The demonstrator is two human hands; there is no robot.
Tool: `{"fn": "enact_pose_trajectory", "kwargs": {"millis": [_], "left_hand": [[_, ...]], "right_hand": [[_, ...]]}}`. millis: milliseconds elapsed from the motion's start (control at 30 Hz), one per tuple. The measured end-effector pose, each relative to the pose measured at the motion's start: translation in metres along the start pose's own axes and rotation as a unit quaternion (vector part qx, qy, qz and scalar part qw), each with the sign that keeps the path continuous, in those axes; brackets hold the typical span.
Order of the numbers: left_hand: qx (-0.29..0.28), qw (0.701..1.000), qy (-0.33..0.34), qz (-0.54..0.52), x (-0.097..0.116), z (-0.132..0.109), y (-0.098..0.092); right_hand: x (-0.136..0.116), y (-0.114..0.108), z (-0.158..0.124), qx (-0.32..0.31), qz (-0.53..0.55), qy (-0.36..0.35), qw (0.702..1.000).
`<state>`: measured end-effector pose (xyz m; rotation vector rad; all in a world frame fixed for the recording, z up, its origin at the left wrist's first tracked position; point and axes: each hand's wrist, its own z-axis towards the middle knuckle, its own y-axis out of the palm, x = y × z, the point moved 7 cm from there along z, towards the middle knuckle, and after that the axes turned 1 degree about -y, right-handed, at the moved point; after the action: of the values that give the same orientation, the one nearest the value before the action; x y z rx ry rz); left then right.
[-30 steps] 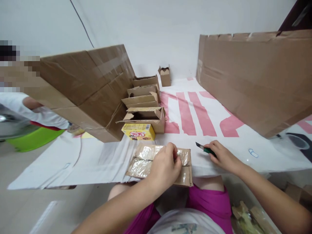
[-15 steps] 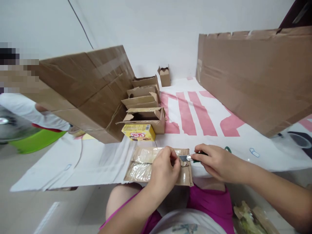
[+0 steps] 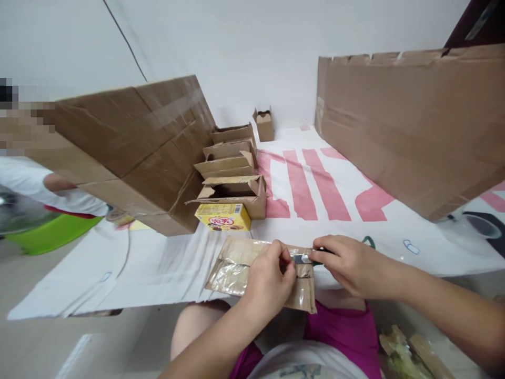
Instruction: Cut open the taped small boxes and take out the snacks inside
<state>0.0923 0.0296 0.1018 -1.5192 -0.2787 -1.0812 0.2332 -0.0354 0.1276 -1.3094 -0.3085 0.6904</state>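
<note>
A flattened cardboard package covered in shiny clear tape (image 3: 231, 273) lies at the table's front edge, partly over my lap. My left hand (image 3: 270, 276) rests on it, thumb and fingertips pinched together near its middle seam. What the pinch holds is hidden. In my right hand (image 3: 347, 263) is a utility knife with a dark green handle (image 3: 319, 258); my fingers are closed around it. Its blade (image 3: 300, 259) points left and touches the package beside my left fingertips. Just beyond the package sits a yellow printed box (image 3: 223, 217).
Several open cardboard boxes (image 3: 246, 204) line a large carton (image 3: 130, 126) on the left. A big cardboard panel (image 3: 410, 126) stands at right. A small box (image 3: 264, 126) is by the wall. A green ring (image 3: 369, 242) lies beyond my right hand. Another person's sleeve (image 3: 23, 171) shows at far left.
The package has turned slightly, its right end coming down toward me. Both hands stay close together, the knife blade still beside my left fingertips. The view has shifted a little.
</note>
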Motion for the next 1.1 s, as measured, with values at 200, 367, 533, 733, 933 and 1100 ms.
{"fn": "enact_pose_trajectory", "kwargs": {"millis": [200,367,533,733,933,1100], "left_hand": [[-0.005,1.000,-0.006,0.011,0.000,0.003,0.001],[-0.006,1.000,-0.006,0.008,-0.002,0.004,0.001],[0.000,1.000,-0.002,-0.002,-0.006,0.004,-0.001],[0.005,0.999,0.008,-0.040,-0.009,0.005,-0.001],[0.017,0.996,0.006,-0.084,-0.011,0.004,-0.001],[0.020,0.999,0.024,-0.011,-0.004,0.001,-0.015]], "right_hand": [[-0.013,0.018,-0.007,0.038,-0.044,0.058,0.997],[-0.017,0.020,-0.005,0.039,-0.056,0.084,0.994],[-0.003,0.016,0.002,0.031,-0.046,0.004,0.998],[0.011,0.011,0.009,0.017,-0.019,-0.030,0.999],[0.014,0.009,0.010,0.019,0.001,-0.012,1.000],[0.018,0.006,0.009,0.030,-0.018,0.003,0.999]]}}
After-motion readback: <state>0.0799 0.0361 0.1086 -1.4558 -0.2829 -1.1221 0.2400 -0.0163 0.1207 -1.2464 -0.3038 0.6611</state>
